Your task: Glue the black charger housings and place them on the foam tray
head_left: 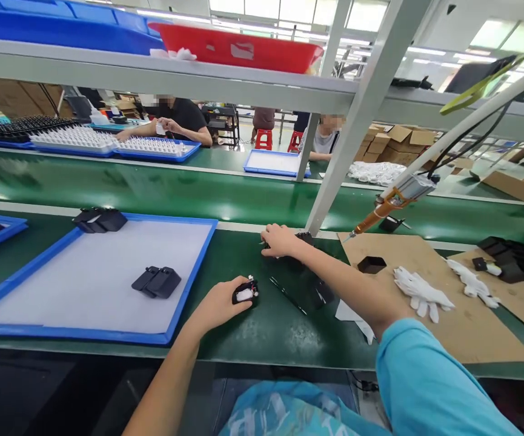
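Note:
In the head view my left hand [220, 303] is closed around a small black device [253, 288] with a white block and fine wires showing on its open side. It is held low over the green bench. Farther back, my right hand [280, 241] reaches to the bench's rear edge, its fingers curled down on something dark that they mostly hide. Black parts [305, 237] lie beside that hand. Between my hands rests a thin black tool [288, 295], perhaps tweezers. More black pieces [321, 293] lie under my right forearm.
A blue-rimmed tray [193, 266] on the left bears black housings [157, 282]. An orange electric screwdriver [375, 212] hangs at right above cardboard [466, 303] with white gloves [423, 292]. A steel post [348, 133] and shelf stand ahead. Co-workers sit across the green conveyor [225, 188].

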`<state>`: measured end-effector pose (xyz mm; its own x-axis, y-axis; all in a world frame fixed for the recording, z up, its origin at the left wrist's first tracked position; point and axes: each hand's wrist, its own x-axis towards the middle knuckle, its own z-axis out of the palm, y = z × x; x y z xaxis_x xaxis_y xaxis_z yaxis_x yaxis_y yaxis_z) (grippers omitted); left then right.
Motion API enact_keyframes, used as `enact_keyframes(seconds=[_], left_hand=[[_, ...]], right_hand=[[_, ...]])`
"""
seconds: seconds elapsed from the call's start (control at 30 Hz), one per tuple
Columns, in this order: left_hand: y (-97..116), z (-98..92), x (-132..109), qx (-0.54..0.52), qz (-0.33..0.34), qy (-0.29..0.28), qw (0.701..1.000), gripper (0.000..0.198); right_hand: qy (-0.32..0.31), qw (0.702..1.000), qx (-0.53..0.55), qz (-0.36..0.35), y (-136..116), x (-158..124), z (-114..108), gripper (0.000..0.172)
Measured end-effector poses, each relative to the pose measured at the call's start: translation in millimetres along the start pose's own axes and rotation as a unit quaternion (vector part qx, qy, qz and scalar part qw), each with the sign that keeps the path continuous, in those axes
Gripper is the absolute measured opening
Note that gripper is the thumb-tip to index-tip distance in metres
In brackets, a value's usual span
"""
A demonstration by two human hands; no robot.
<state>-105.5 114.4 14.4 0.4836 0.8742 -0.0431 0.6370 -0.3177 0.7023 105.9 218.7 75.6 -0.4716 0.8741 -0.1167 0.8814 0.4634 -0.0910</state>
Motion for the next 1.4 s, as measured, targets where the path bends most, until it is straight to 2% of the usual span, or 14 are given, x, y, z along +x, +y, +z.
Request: enact_keyframes(seconds=[0.13,0.2,0.3,0.43,0.53,0.67,0.77,0.83,0.93,1.03,1.1,1.23,1.33,1.4], left_hand=[[-3,11.0,-19,-0.037,-0.020,0.002,0.999,0.044],[-1,14.8,-17,-0.045,-0.021,0.016,0.999,0.045],[0,23.1,-10,-0.067,0.003,0.057,0.996,0.031],[-3,33.7,-5,-0.010,0.107,0.132,0.985,0.027],[-4,31.7,-7,0.090,0.178,0.137,0.970,0.031],[-1,19.1,-16,0.081,0.163,0.074,0.981,0.050],[-4,13.9,-24,0.011,0.082,0.054,0.995,0.064],[-9,16.3,-29,-0.045,0.028,0.054,0.997,0.082],[-16,28.0,-35,-0.102,-0.034,0.091,0.990,0.098],[-17,42.6,-38,-0.112,-0.070,0.149,0.980,0.096],[-15,49.5,-38,-0.125,-0.076,0.160,0.976,0.095],[-12,53.5,-39,-0.157,-0.081,0.156,0.972,0.099],[-15,53.5,-38,-0.172,-0.083,0.149,0.970,0.103],[-19,54.7,-37,-0.179,-0.074,0.149,0.970,0.105]], right_hand=[[0.087,0.994,0.059,-0.040,-3,-47,-7,0.049],[0.125,0.984,0.109,-0.061,-1,-76,-9,0.041],[0.183,0.958,0.208,-0.079,2,-122,-4,0.029],[0.152,0.943,0.286,-0.073,2,-168,15,0.025],[0.116,0.938,0.316,-0.083,-4,-180,33,0.024],[0.103,0.933,0.332,-0.091,-16,-174,55,0.025],[0.092,0.942,0.304,-0.105,-30,-163,59,0.029],[0.095,0.951,0.275,-0.105,-39,-152,53,0.032],[0.077,0.972,0.206,-0.082,-55,-125,34,0.034],[-0.002,0.990,0.119,-0.073,-69,-88,19,0.045],[-0.049,0.991,0.095,-0.083,-76,-64,15,0.049],[-0.093,0.978,0.106,-0.152,-77,-36,20,0.033],[-0.104,0.967,0.116,-0.201,-72,-35,23,0.019],[-0.103,0.967,0.113,-0.206,-71,-37,23,0.018]])
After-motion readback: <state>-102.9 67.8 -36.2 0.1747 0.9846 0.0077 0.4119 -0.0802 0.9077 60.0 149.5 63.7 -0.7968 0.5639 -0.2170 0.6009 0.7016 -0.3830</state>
